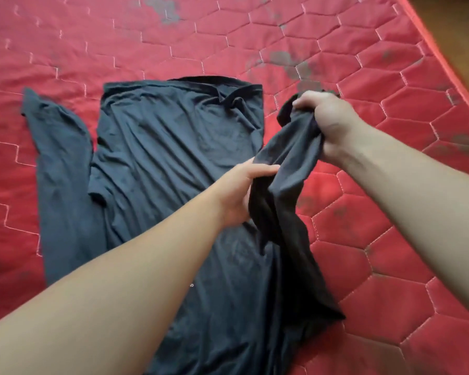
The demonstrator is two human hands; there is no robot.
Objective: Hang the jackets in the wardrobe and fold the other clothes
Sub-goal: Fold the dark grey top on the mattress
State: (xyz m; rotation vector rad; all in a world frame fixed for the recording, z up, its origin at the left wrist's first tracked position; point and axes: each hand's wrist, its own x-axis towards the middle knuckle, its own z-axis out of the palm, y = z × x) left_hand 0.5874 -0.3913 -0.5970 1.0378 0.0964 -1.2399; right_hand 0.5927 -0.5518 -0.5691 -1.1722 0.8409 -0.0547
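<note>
1. Here, a dark shirt (173, 163) lies spread flat on a red quilted mattress (363, 226), its collar at the far end.
2. One long sleeve (57, 163) lies flat on the mattress at the shirt's left side.
3. The right hand (328, 123) is closed around the other sleeve (290, 158) near its cuff, lifting it.
4. The left hand (244, 193) grips the same sleeve lower down, above the shirt's body.
</note>
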